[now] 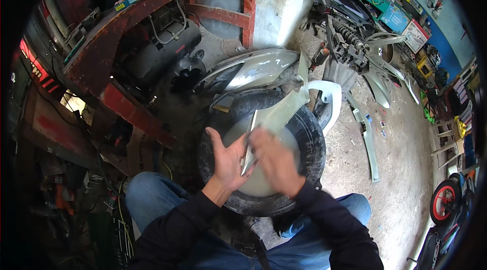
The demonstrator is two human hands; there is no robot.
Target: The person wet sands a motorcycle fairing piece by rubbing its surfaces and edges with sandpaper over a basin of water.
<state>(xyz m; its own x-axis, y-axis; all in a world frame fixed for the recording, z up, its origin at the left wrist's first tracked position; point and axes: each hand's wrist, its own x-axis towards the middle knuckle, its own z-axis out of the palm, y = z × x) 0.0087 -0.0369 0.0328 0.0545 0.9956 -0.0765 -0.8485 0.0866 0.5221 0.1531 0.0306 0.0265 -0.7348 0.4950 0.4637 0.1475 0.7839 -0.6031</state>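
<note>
A long, pale grey-green plastic panel (278, 110) lies tilted over a black rubber tub (312, 163) of cloudy water (258, 186). My left hand (228, 161) holds the panel's lower end from the left, thumb raised, fingers curled under it. My right hand (274, 158), smeared by motion, is on the same lower end with its fingertips near the edge; whether it holds anything is unclear. A white curved plastic part (332, 107) stands at the tub's right, and a silver body panel (253, 72) lies behind it.
A red bench frame (132, 112) with an air compressor (167, 46) stands left. Motorcycle parts (350, 36) pile up behind the tub. A long narrow panel (370, 153) lies on the concrete floor (395, 194) at right, near a red-rimmed wheel (444, 201) and cluttered shelves (395, 11).
</note>
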